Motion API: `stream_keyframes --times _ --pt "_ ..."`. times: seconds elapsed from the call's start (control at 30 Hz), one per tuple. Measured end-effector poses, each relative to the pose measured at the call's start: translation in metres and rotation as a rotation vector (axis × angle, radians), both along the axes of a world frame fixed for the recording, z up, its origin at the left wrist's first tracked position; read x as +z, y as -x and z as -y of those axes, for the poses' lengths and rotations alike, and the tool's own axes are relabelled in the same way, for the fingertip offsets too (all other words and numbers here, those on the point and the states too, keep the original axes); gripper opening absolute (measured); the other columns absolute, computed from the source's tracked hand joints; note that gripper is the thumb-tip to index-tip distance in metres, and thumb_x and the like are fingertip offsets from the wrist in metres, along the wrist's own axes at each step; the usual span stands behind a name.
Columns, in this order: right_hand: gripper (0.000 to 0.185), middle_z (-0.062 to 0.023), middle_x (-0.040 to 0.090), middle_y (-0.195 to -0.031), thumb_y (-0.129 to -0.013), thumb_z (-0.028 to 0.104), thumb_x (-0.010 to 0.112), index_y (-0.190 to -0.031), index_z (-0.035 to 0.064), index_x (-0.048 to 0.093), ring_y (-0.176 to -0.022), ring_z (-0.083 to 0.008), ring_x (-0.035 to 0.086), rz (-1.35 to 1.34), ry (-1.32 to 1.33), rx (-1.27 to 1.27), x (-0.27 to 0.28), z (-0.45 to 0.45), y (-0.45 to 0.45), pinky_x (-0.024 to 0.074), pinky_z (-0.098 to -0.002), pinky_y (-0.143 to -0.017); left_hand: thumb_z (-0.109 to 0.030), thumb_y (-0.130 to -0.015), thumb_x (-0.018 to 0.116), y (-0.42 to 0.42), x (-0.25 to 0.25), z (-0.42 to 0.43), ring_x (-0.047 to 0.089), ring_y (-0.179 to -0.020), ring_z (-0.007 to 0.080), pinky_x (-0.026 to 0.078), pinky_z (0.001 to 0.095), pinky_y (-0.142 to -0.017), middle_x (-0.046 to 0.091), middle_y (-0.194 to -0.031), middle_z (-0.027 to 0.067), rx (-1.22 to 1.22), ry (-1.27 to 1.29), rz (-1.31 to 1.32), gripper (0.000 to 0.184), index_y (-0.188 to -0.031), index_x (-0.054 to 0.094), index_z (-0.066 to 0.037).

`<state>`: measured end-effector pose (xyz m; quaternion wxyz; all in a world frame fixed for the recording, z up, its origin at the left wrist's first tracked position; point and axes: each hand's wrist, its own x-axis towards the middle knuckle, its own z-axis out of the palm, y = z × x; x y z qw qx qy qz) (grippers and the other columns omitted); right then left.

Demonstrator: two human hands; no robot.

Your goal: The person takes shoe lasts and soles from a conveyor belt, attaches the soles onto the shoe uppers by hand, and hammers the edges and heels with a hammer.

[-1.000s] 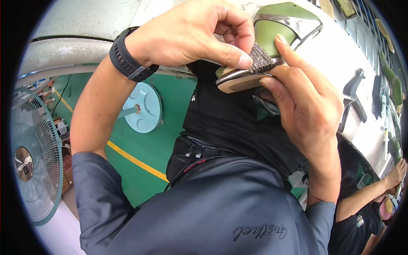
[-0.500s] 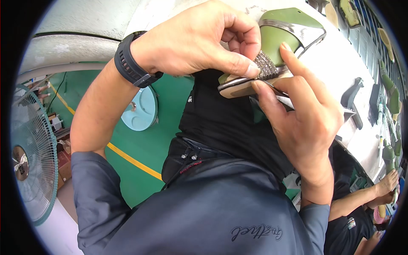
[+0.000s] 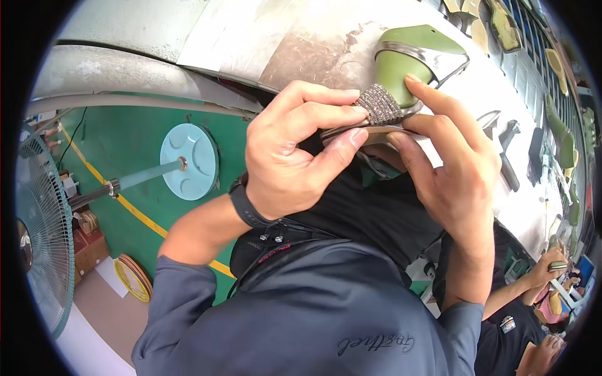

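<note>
A green shoe last (image 3: 396, 75) carries a shoe upper with a shiny strap around its heel end, a glittery braided band (image 3: 379, 105) across the front and a tan sole (image 3: 375, 131) along its lower side. My left hand (image 3: 301, 147) pinches the front end, fingertips on the band's edge and thumb at the sole. My right hand (image 3: 454, 156) grips the other side, its index finger on the green last and its thumb under the sole.
Dark tools (image 3: 511, 153) lie on the pale worktable (image 3: 301, 53). Green lasts (image 3: 558, 125) and soles stand along a rack at the right. A co-worker's hand (image 3: 550, 263) holds a small piece at lower right. A fan (image 3: 47, 232) and a round blue base (image 3: 190, 161) are at left.
My left hand has turned and come down from over the band to the front end of the shoe. My right hand has stayed nearly in place on the shoe.
</note>
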<state>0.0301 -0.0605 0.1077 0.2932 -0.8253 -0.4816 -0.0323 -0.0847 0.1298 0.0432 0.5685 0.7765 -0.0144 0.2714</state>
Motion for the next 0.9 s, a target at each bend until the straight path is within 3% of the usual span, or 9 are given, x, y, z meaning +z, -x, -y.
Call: stream_keyframes --times 0.13,0.23,0.33,0.47,0.57,0.63,0.7,0.8,0.9 --pt "0.02 -0.0158 0.074 -0.124 -0.081 0.003 0.084 -0.095 0.0001 0.07 -0.094 -0.0289 0.077 0.037 -0.033 0.005 -0.006 0.0 -0.003 0.0606 -0.0365 -0.08 0.008 -0.089 0.075 -0.003 -0.008 0.011 0.069 -0.105 0.0212 0.056 0.0307 -0.09 0.067 -0.121 0.019 0.077 0.167 0.0 0.026 -0.114 0.073 0.003" --pt "0.021 -0.0162 0.076 -0.121 -0.081 0.006 0.084 -0.094 -0.0003 0.07 -0.091 -0.0296 0.076 0.107 -0.063 0.034 -0.01 0.001 -0.007 0.0609 -0.0367 -0.078 0.004 -0.089 0.077 -0.01 0.003 0.007 0.069 -0.106 0.0254 0.056 0.0336 -0.093 0.068 -0.127 0.0201 0.117 -0.174 0.076 0.032 -0.12 0.073 0.002" --pt "0.02 -0.0176 0.077 -0.117 -0.081 0.008 0.085 -0.091 -0.0011 0.07 -0.085 -0.0291 0.076 0.183 -0.097 0.072 -0.015 0.002 -0.012 0.0611 -0.0358 -0.075 0.0 -0.089 0.08 -0.019 -0.006 0.0 0.069 -0.106 0.0298 0.056 0.0365 -0.095 0.068 -0.132 0.0207 -0.004 -0.305 0.154 0.036 -0.124 0.072 0.002" --pt "0.019 -0.0187 0.077 -0.111 -0.08 0.008 0.085 -0.087 -0.0014 0.07 -0.079 -0.0284 0.075 0.24 -0.192 0.098 -0.025 0.0 -0.017 0.0605 -0.0346 -0.071 -0.002 -0.079 0.085 -0.028 -0.008 -0.001 0.07 -0.096 0.0287 0.058 0.0352 -0.083 0.075 -0.121 0.0161 0.056 -0.487 0.274 0.035 -0.114 0.078 -0.002" --pt "0.021 -0.0182 0.078 -0.107 -0.078 0.008 0.085 -0.085 -0.0012 0.069 -0.076 -0.0285 0.074 0.245 -0.209 0.076 -0.025 -0.003 -0.016 0.0597 -0.0346 -0.07 0.001 -0.082 0.083 -0.029 -0.006 0.005 0.07 -0.093 0.0255 0.059 0.0336 -0.082 0.076 -0.117 0.017 0.097 -0.461 0.254 0.028 -0.109 0.078 0.001" --pt "0.022 -0.0171 0.078 -0.103 -0.075 0.008 0.086 -0.084 -0.0006 0.068 -0.074 -0.0288 0.073 0.222 -0.202 0.054 -0.021 -0.008 -0.014 0.0591 -0.0348 -0.069 0.003 -0.084 0.081 -0.028 -0.004 0.018 0.069 -0.092 0.0226 0.059 0.0321 -0.083 0.076 -0.116 0.0169 0.166 -0.223 0.147 0.022 -0.106 0.077 0.002" --pt "0.024 -0.0166 0.078 -0.104 -0.073 0.009 0.087 -0.084 0.0002 0.068 -0.075 -0.0296 0.073 0.206 -0.162 0.023 -0.015 -0.005 -0.017 0.0588 -0.0355 -0.07 0.003 -0.088 0.078 -0.026 0.0 0.027 0.07 -0.099 0.0193 0.058 0.0296 -0.087 0.076 -0.115 0.0163 0.193 0.019 0.061 0.018 -0.106 0.077 0.003" --pt "0.029 -0.0171 0.075 -0.115 -0.07 0.009 0.089 -0.088 0.0016 0.067 -0.088 -0.0315 0.073 0.209 -0.007 -0.048 -0.002 0.012 -0.022 0.0584 -0.0384 -0.077 0.004 -0.093 0.074 -0.021 0.017 0.02 0.067 -0.119 0.0229 0.055 0.0333 -0.099 0.07 -0.132 0.0207 0.024 0.164 -0.134 0.022 -0.115 0.073 0.004" --pt "0.039 -0.0192 0.066 -0.134 -0.068 0.01 0.086 -0.098 0.0015 0.063 -0.114 -0.0335 0.066 0.304 0.272 -0.169 0.008 0.051 -0.031 0.0542 -0.0439 -0.094 -0.004 -0.095 0.074 -0.052 0.038 0.0 0.067 -0.118 0.0211 0.056 0.0334 -0.098 0.07 -0.131 0.0186 -0.132 0.055 -0.246 0.027 -0.121 0.071 0.004"
